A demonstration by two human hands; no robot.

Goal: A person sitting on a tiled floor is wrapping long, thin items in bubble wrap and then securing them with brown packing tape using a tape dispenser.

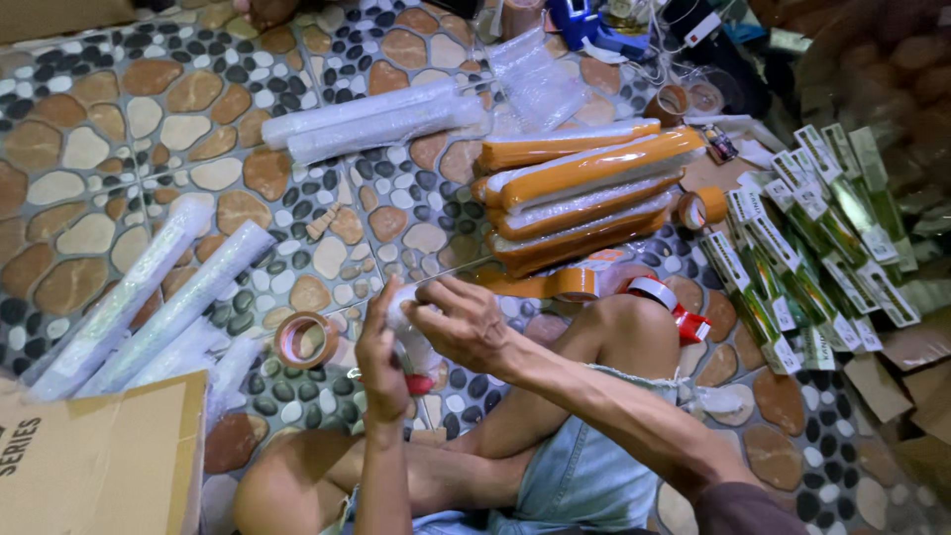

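Note:
Both hands meet over my lap on a long thin item wrapped in bubble wrap (408, 332). My left hand (380, 359) grips its lower part, near a small red object (419, 383) that I cannot identify. My right hand (462, 322) presses on its top end, with clear tape stretching off toward the right. The wrapped item is mostly hidden by my fingers.
Wrapped white tubes (168, 297) lie at left, two more (371, 119) farther back. Orange wrapped tubes (584, 188) are stacked ahead. Tape rolls (305, 339) (701, 208), a red tape dispenser (669, 297), green-white boxes (802, 258) at right, a cardboard box (99, 456) at lower left.

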